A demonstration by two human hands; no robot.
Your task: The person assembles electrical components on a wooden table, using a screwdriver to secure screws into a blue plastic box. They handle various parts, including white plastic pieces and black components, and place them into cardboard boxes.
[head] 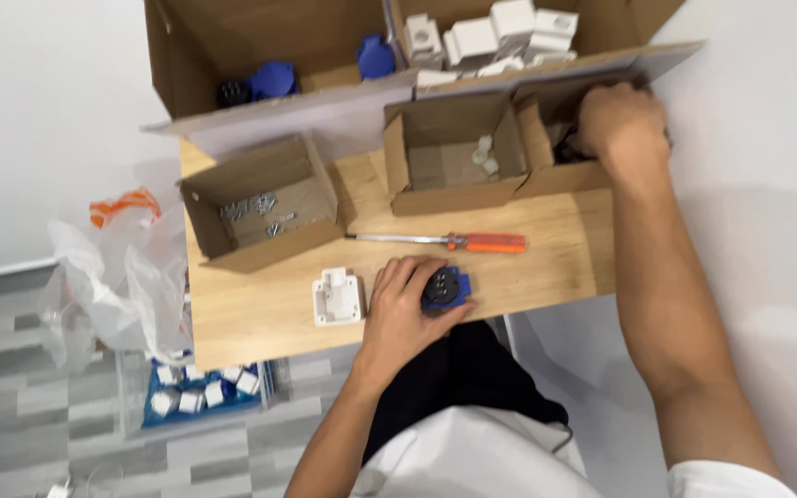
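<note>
Your left hand rests at the near table edge, fingers curled loosely over the blue socket insert, thumb on its rt side; it holds the part down rather than lifting it. Judged: small rigid plastic pc, light, smooth face, prob. slick; best taken by the rim, not the dark centre. White socket housing lies just beside the hand, to its left, apart from the insert. Past that, orange-handled screwdriver lies flat, untouched. Further out, open box w/ screws to the left, box w/ small white bits at centre. Your right hand is sunk into the far-rt small box, fingers bent down inside; can't tell what it grips, if anything. Big carton behind holds blue and white parts.
</note>
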